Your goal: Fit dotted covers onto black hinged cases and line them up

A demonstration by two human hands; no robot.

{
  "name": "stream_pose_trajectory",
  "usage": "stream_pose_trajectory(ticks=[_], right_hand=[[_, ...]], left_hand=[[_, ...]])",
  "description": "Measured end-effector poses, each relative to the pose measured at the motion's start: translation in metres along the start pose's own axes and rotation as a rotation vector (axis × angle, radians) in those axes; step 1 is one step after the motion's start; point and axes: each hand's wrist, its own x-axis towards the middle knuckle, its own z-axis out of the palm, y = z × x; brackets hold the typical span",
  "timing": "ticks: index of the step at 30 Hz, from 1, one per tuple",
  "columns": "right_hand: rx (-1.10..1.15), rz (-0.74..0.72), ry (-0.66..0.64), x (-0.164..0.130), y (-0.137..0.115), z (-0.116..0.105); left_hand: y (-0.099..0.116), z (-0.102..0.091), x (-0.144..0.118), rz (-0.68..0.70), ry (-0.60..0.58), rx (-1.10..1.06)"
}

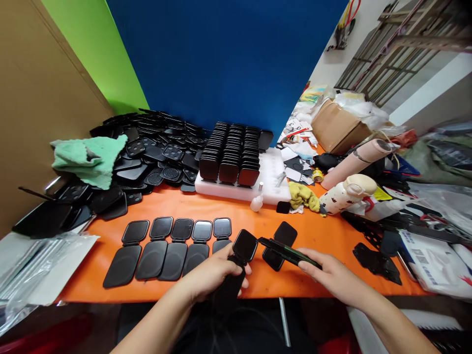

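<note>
The hinged black case (239,260) is matte, with rounded corners; its small square flap stands tilted up, its longer body hidden in the left hand (216,273), which is clamped round it above the near edge of the orange worktop (258,216). Just beside it, the right hand (328,273) grips a thin dark flat piece (285,250) edge-on. To the left lies a row of open cases (173,246); behind, stacked cases (232,152) stand on a white tray (273,172).
</note>
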Motion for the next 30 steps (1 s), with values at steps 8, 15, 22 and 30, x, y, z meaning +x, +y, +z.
stream_pose_trajectory(ticks=[8,15,22,30], right_hand=[[0.283,0.213,-0.207,0.005,0.017,-0.002],[-0.020,-0.033,-0.036,0.003,-0.004,-0.005],[0.378,0.199,-0.255,0.003,0.012,0.002],[0.102,0.052,-0.076,0.003,0.010,0.000]], left_hand=[[0.002,-0.001,-0.004,-0.019,-0.035,-0.051],[0.001,-0.003,-0.003,-0.021,-0.022,-0.032],[0.000,-0.002,-0.004,-0.024,-0.035,-0.052],[0.005,-0.001,-0.004,-0.045,-0.020,-0.054]])
